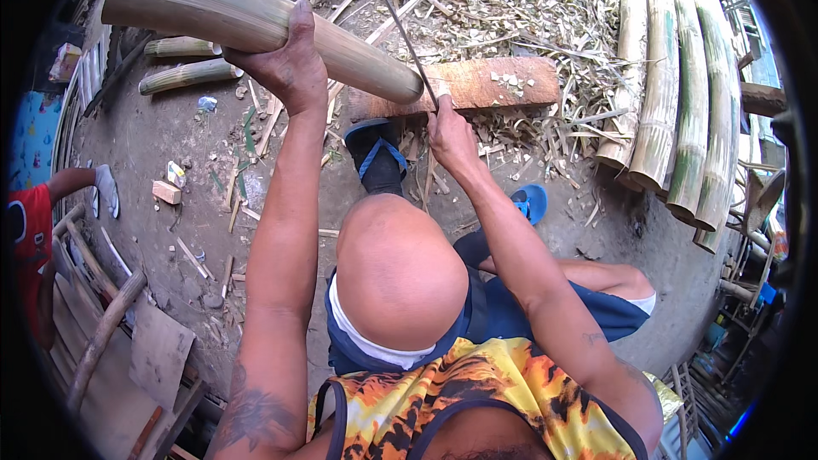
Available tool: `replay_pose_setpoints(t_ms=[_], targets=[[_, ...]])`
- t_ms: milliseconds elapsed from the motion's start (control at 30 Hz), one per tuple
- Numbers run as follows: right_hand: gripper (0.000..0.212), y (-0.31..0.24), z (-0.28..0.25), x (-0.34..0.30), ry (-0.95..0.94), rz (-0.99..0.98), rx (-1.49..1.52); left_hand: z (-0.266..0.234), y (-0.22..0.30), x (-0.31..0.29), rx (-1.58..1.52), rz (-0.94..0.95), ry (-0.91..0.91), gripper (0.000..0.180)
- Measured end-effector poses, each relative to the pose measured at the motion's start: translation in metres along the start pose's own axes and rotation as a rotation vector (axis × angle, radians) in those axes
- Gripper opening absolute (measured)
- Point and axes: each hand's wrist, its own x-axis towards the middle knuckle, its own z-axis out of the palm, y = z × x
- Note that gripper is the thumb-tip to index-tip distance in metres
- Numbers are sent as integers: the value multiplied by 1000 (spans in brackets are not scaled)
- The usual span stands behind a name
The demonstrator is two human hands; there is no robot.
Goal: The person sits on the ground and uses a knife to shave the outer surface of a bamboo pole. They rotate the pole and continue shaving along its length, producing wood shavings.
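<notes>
A thick, pale green-brown bamboo pole (204,7) slants across the upper left, its narrower end low beside a reddish wooden block (507,85). My left hand (288,68) is wrapped round the pole's underside, thumb up along its near side. In my right hand (452,135) is a machete (411,49), its fingers closed on the handle. The dark, narrow blade points up and away, right at the pole's narrower end. I cannot tell whether the blade touches the bamboo, or whether that end rests on the block. Small pale chips lie on the block.
Bamboo shavings (528,13) cover the ground beyond the block. Several long bamboo poles (665,94) lie along the right. Shorter bamboo pieces (192,75) are at the far left. A person in a red shirt (32,221) is at the left edge, near a wooden rail (106,336).
</notes>
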Motion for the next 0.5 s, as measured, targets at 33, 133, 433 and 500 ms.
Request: replay_pose_setpoints(t_ms=[33,133,433,500], targets=[[23,1,-1,3,-62,56,-18,-1,1,-1,-21,26,-9,94],[23,-2,-11,2,7,28,63,-2,3,-4,24,34,16,98],[23,-20,-13,-2,59,-63,12,4,7,-6,22,3,23,102],[24,-19,-15,7,-119,154,-70,5,8,-8,76,-7,-2,102]])
